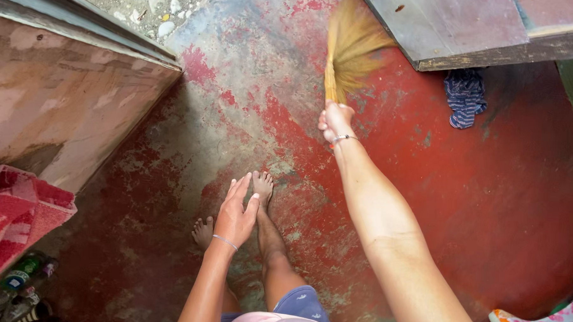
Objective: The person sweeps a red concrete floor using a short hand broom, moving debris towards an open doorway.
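My right hand (336, 121) is stretched forward and closed around the handle of a straw broom (349, 46), whose blurred yellow bristles fan out over the worn red floor (463, 186) near the door. A thin bracelet circles that wrist. My left hand (236, 213) hangs flat and empty in front of my body, fingers straight and together, above my bare feet (262, 185). It also wears a thin bracelet.
A grey wooden door (469, 28) stands at the top right, with a blue striped cloth (465, 97) on the floor beside it. A pinkish wall (60, 96) runs along the left. A red cloth (11, 215) and several bottles (15, 288) sit at the lower left. A floral item (547, 319) is at the lower right.
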